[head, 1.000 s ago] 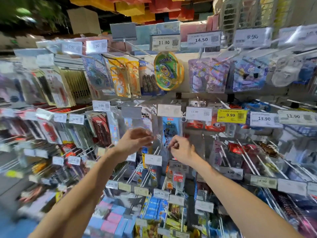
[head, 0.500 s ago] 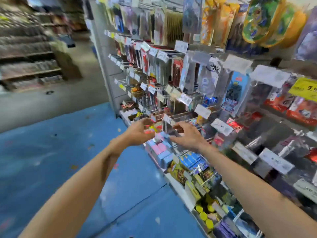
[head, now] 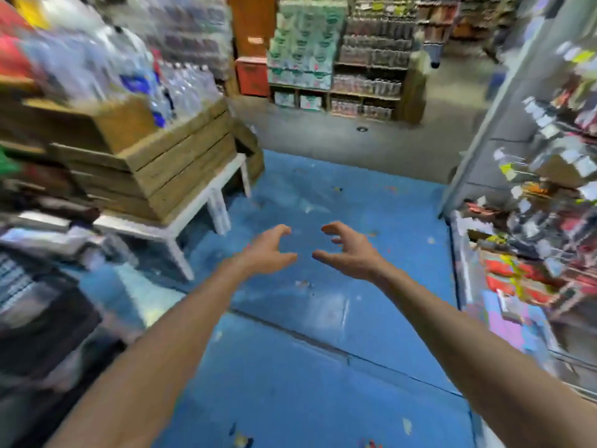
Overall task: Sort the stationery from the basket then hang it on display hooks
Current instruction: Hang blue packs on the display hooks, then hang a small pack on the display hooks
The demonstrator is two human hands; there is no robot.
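Observation:
Both my arms stretch forward over the blue floor (head: 307, 367). My left hand (head: 269, 253) and my right hand (head: 347, 250) hover side by side, fingers loosely curled toward each other, and neither holds anything. The stationery display rack (head: 549, 221) with hooks and hanging packets stands along the right edge, blurred by motion. Both hands are well left of it and touch nothing. At the lower left is a dark, blurred container (head: 35, 318); I cannot tell whether it is the basket.
Wooden crates (head: 168, 163) with bottled water sit on a white stand (head: 181, 227) at the left. Shelves of goods (head: 355, 59) line the far side across a grey aisle. Small scraps dot the blue floor between the crates and the rack.
The view has swung left, away from the hook rack toward the aisle. Both hands left the hooks and now hover empty over the floor.

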